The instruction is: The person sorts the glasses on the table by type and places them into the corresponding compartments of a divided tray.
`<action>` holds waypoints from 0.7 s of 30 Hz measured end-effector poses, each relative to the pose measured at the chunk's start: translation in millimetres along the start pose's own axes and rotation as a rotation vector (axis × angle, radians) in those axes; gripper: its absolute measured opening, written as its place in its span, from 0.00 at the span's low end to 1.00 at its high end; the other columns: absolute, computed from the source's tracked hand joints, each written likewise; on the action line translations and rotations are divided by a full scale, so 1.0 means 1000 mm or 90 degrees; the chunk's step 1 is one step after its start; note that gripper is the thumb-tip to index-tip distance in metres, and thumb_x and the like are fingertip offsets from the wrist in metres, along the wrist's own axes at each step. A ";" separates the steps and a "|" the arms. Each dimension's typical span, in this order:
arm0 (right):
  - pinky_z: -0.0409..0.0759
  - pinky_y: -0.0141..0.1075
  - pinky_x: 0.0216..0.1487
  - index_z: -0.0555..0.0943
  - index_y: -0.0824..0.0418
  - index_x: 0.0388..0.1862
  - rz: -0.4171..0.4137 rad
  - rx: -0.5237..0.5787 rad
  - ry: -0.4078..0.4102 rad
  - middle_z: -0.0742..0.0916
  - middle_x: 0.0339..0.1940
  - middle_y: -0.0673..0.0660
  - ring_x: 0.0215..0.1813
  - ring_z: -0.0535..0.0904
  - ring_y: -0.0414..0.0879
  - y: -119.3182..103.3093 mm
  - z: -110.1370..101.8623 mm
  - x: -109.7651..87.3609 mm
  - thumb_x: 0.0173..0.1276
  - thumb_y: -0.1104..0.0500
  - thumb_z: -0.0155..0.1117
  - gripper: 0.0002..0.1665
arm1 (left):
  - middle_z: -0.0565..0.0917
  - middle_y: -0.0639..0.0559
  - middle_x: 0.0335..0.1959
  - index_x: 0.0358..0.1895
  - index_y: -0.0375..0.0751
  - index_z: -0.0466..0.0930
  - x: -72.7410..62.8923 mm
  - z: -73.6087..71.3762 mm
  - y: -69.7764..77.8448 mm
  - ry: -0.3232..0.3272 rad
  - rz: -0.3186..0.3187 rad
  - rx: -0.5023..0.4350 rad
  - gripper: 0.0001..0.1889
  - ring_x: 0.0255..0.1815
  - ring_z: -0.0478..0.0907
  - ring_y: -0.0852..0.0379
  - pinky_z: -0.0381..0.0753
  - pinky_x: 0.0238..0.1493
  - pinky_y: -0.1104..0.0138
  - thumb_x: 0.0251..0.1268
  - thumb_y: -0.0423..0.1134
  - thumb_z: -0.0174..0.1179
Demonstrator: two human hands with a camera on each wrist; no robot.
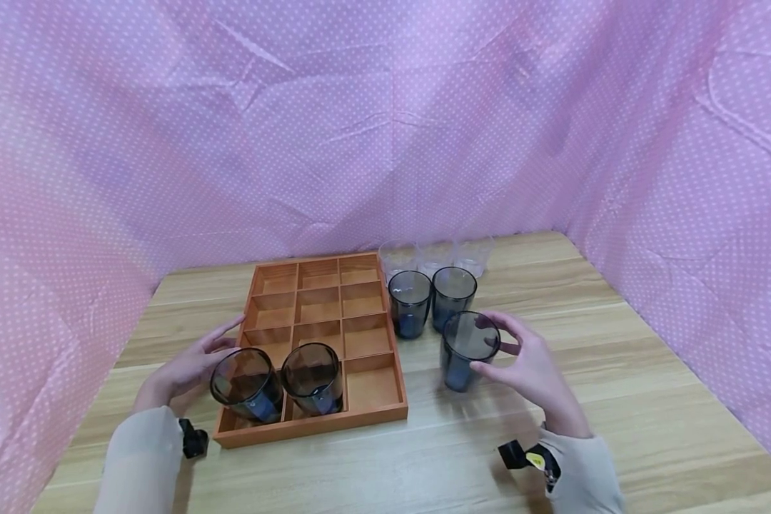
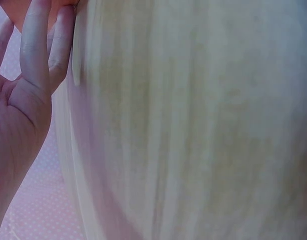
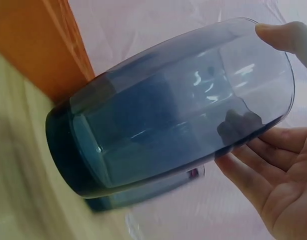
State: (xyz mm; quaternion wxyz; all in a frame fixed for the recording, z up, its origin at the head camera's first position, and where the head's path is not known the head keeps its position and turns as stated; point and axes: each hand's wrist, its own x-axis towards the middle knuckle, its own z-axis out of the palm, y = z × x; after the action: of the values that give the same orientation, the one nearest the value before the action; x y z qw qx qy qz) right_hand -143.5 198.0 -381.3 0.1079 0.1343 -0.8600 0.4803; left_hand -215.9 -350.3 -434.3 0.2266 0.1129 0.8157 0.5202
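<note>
My right hand holds a smoky dark glass cup near its rim, thumb on one side and fingers on the other. In the right wrist view that cup fills the middle, its base close to the tabletop. At the left side of a brown wooden divided tray, my left hand rests its extended fingertips on the outer edge. Two dark cups stand in the tray's front row, one in the left compartment and one in the middle compartment.
Two more dark cups, a left one and a right one, stand right of the tray. Behind them is a row of clear cups. Pink dotted cloth hangs around the wooden table.
</note>
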 end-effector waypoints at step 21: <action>0.80 0.37 0.50 0.74 0.61 0.62 -0.080 0.129 -0.081 0.82 0.58 0.59 0.55 0.77 0.41 -0.045 0.046 0.032 0.47 0.65 0.80 0.41 | 0.48 0.21 0.72 0.79 0.52 0.34 -0.001 0.001 0.004 -0.003 0.003 -0.001 0.37 0.68 0.61 0.31 0.77 0.52 0.62 0.77 0.41 0.46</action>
State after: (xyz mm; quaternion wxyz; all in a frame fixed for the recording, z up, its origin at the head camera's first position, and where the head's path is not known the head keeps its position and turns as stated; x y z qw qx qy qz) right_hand -160.8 132.0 -359.5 0.0691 0.2281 -0.8019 0.5478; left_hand -214.9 -348.5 -430.9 0.2275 0.1161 0.8145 0.5209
